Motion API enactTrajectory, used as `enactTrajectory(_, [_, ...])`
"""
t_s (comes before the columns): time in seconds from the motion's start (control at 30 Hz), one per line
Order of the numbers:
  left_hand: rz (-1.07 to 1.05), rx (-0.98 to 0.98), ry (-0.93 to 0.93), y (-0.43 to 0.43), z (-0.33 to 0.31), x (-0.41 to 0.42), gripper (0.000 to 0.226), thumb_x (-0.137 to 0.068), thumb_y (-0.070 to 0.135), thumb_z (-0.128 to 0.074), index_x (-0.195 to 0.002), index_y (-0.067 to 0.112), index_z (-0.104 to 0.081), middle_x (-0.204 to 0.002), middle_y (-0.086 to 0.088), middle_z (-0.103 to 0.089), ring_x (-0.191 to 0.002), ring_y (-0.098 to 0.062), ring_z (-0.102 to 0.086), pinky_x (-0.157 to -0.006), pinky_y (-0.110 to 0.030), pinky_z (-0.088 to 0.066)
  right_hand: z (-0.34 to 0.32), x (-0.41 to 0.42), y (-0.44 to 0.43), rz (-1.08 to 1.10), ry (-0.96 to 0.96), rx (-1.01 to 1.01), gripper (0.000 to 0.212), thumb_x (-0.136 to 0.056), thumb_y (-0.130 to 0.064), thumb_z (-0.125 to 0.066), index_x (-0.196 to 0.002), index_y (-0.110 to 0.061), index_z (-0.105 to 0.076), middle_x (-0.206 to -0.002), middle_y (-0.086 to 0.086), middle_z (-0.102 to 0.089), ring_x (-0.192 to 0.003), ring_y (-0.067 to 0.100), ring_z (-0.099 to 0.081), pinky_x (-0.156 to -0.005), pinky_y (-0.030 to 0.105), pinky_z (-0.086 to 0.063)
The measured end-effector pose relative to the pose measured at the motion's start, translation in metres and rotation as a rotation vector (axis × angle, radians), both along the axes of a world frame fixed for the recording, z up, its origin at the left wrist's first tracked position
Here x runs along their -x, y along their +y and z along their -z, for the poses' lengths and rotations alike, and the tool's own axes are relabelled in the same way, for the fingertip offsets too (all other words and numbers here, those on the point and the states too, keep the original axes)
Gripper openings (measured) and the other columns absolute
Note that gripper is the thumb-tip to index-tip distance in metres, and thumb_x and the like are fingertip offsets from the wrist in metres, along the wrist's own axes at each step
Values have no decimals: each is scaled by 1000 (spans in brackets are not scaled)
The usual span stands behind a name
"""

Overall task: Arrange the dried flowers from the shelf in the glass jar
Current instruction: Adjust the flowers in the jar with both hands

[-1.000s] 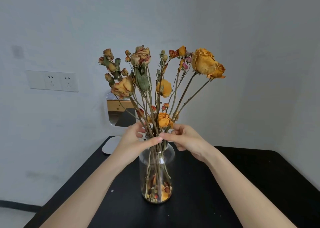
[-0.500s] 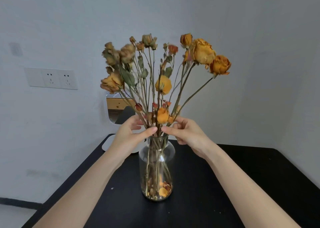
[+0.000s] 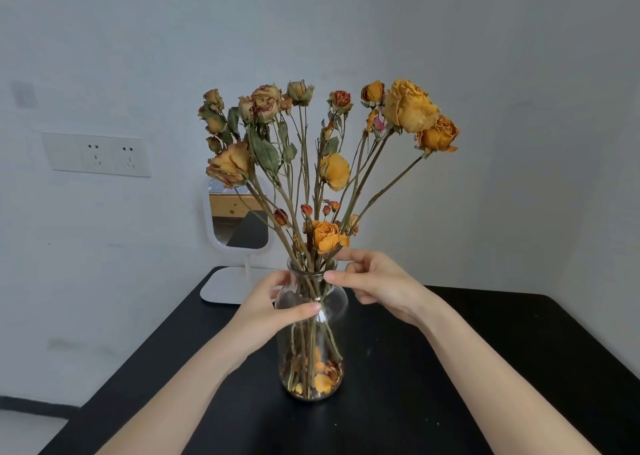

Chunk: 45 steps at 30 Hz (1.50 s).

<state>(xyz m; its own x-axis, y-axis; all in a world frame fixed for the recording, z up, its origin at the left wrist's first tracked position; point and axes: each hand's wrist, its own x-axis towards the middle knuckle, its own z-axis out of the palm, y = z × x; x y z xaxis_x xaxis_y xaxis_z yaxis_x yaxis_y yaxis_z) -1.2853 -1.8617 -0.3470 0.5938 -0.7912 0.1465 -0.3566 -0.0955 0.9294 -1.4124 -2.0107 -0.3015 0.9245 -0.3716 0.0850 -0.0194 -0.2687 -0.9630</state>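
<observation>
A white socket plate [image 3: 97, 155] sits on the wall [image 3: 104, 56] at far left, and a small white-framed mirror [image 3: 239, 219] stands on the table's back edge, partly hidden behind the leftmost stems. The left hand [image 3: 273, 311] holds the jar [image 3: 311, 350] at its shoulder, thumb laid across the front glass and fingers curved round the far side, covering part of that side. The jar stands upright at the middle of the table, and the flowers [image 3: 322, 164] stand in it, stems fanning out above the rim, loose petals at the bottom. The right hand [image 3: 377, 288] is at the neck, thumb tip on the glass, forefinger by the stems just above the rim, other fingers curled; whether it pinches glass or stems I cannot tell. The table [image 3: 485, 368] is black, set in a corner of pale walls. Half a second ago both hands gripped the stems above the rim; they have since come down to the jar, and the low orange bloom sits nearer the rim.
</observation>
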Motion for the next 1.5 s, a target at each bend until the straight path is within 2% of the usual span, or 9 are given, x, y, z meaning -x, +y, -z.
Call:
enactTrajectory(0.17, [-37,-19,-11,-2,4,-3,65,-62,50,-75,-119,36,-45,-120,16,-48,-110,-2,-41,-87,-21,-33,4,3,-4,13,3,19,27,-78,-24,-72,-100,-30,-58,-50,-8,-38,-44,6,-33,-48,19,-31])
enactTrajectory(0.33, [33,22,62,2,15,0,90,-49,51,-77,-128,37,-35,-120,19,-47,-111,-1,-43,-75,-8,-37,7,-3,-1,47,12,129,22,-76,-27,-74,-86,-34,-56,-83,9,-55,-72,11,-51,-71,21,-41])
enactTrajectory(0.43, [78,26,143,3,33,3,106,-49,43,-83,-137,37,-25,-127,14,-44,-117,-6,-45,-77,-10,-41,11,-7,1,54,39,162,32,-75,-31,-75,-100,-22,-59,-107,7,-58,-92,13,-54,-78,20,-41])
enactTrajectory(0.57, [133,37,170,1,53,4,102,-56,27,-88,-135,33,-24,-131,13,-45,-121,-5,-46,-95,-22,-44,15,-10,5,37,53,177,36,-75,-34,-74,-108,-30,-61,-119,1,-58,-108,12,-51,-80,19,-39])
enactTrajectory(0.63, [140,28,178,0,62,6,109,-57,21,-88,-140,29,-18,-136,11,-41,-125,-7,-43,-103,-32,-41,18,-12,5,20,61,175,39,-75,-34,-74,-111,-30,-59,-120,-2,-59,-109,10,-50,-83,21,-37])
enactTrajectory(0.8, [86,26,160,-2,76,6,104,-45,37,-89,-129,31,-28,-123,16,-49,-112,2,-50,-83,-14,-44,28,-17,7,16,26,129,49,-74,-35,-75,-119,-30,-56,-120,-12,-58,-108,1,-46,-85,20,-33])
enactTrajectory(1.17, [142,-18,106,-68,39,-17,93,-45,41,-89,-120,33,-34,-120,12,-53,-115,-7,-51,-101,-35,-42,4,-20,-37,176,-100,115,43,-76,-31,-74,-115,-28,-58,-118,-8,-59,-112,12,-51,-96,33,-39])
enactTrajectory(1.4, [192,-32,75,-140,26,-26,104,-53,33,-89,-134,26,-23,-131,5,-47,-122,-16,-45,-105,-41,-39,-1,-23,-93,220,-164,70,37,-77,-26,-72,-111,-31,-60,-112,-11,-63,-105,2,-54,-77,19,-38])
enactTrajectory(1.5, [209,-38,119,-162,31,-29,109,-52,32,-89,-136,26,-21,-129,7,-46,-123,-15,-43,-101,-35,-39,4,-27,-113,246,-167,52,34,-76,-27,-73,-108,-33,-63,-111,-12,-65,-106,3,-56,-76,20,-38])
